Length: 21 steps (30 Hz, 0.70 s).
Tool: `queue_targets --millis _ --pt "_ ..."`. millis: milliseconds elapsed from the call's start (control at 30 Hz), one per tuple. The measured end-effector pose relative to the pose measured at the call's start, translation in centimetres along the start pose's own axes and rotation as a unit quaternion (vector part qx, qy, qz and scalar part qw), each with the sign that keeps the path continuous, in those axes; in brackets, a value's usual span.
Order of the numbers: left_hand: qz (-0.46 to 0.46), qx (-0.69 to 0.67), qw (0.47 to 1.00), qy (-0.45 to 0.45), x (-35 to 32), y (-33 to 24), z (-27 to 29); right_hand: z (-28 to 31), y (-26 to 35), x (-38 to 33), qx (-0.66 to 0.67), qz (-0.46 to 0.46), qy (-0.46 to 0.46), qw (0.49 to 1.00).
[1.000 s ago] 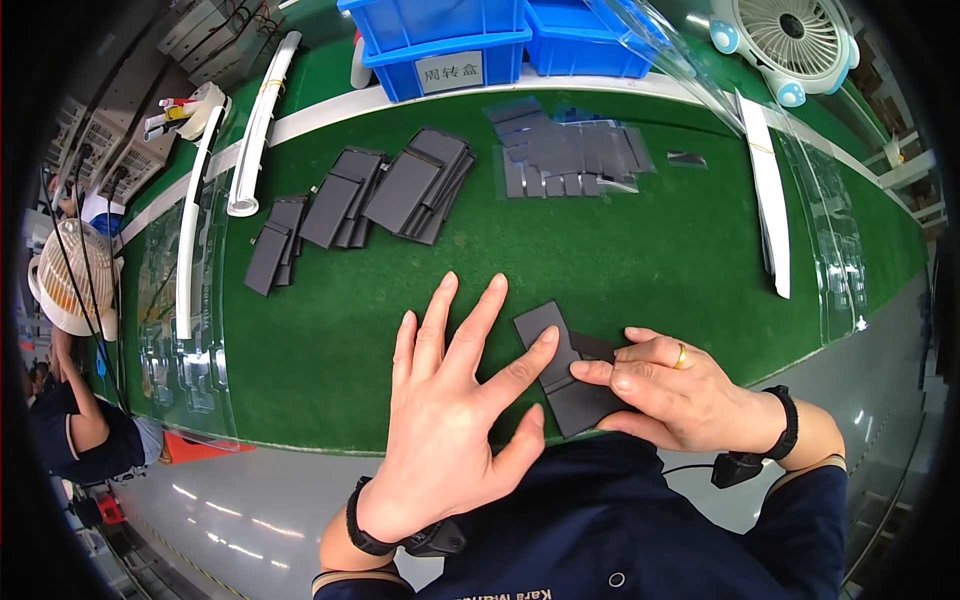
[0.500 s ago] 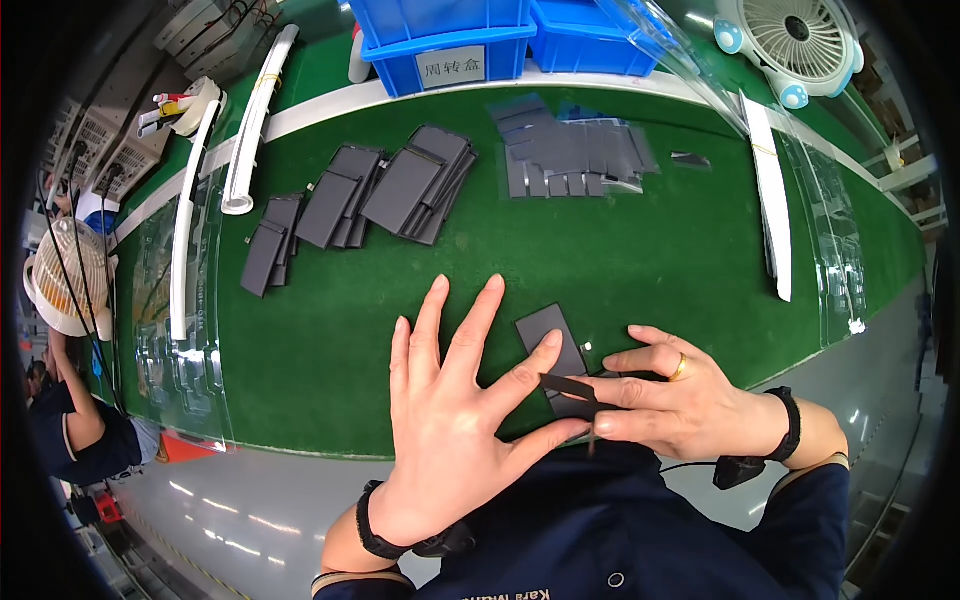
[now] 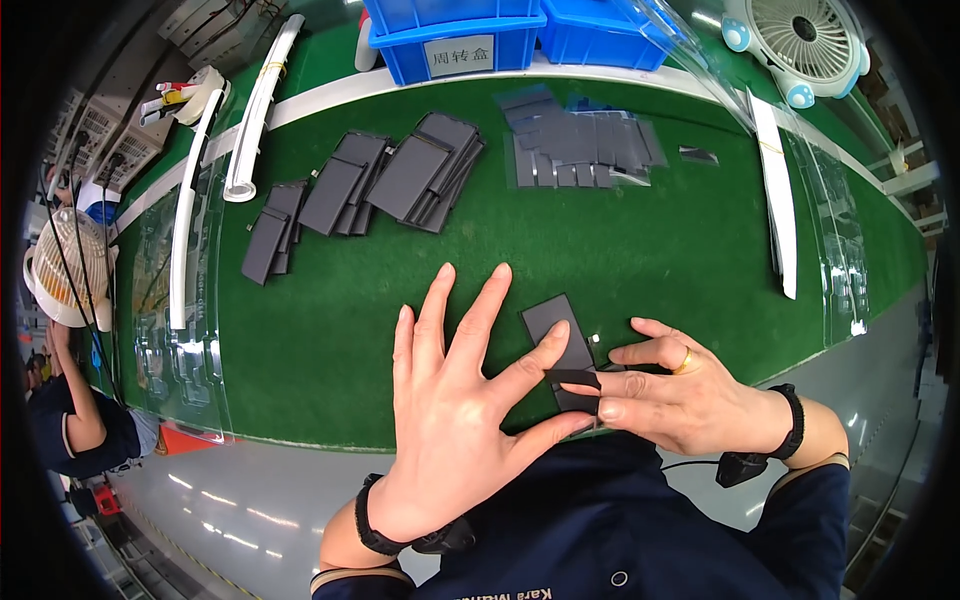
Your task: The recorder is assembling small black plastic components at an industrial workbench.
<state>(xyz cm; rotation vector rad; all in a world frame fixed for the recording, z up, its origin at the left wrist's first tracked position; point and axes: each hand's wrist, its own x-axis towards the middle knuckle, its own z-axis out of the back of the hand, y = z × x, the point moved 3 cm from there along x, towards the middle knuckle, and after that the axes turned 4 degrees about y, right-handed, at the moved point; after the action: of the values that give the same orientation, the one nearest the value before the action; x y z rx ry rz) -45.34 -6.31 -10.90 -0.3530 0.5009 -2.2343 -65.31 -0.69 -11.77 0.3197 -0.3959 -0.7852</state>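
Observation:
A flat dark grey pouch battery lies tilted on the green mat near the table's front edge. My left hand is spread; its index fingertip rests on the battery's face and its thumb reaches the near end. The other left fingers stretch out over the mat. My right hand pinches a thin black strip that crosses the battery's lower half and bends at the fingertips. A small pale tab sticks out at the battery's right side. My right fingers cover part of the near end.
Several stacked dark batteries lie at the far left. Dark film pieces on clear sheets are at the far middle, beside a small loose dark piece. Blue bins, white rolls and a fan stand around the edges.
The black strip now curves down over the battery at my right fingertips, where it was straighter before. Both hands stay in nearly the same place; the whole view has shifted slightly.

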Motion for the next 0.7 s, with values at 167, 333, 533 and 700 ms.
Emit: queue_targets --millis 167,333,533,700 --pt "-0.001 -0.010 1.000 -0.005 0.00 -0.02 0.09 0.24 0.53 -0.06 -0.045 0.012 0.034 0.998" --pt "-0.003 0.001 1.000 -0.011 -0.01 -0.14 0.00 0.06 0.27 -0.15 -0.032 0.000 0.038 0.999" --pt "0.007 0.003 1.000 -0.001 0.02 -0.25 0.15 0.08 -0.02 -0.03 0.007 -0.005 0.000 1.000" --pt "0.011 -0.005 1.000 0.004 0.15 -0.26 0.15 0.15 -0.22 0.07 0.023 -0.010 0.006 1.000"
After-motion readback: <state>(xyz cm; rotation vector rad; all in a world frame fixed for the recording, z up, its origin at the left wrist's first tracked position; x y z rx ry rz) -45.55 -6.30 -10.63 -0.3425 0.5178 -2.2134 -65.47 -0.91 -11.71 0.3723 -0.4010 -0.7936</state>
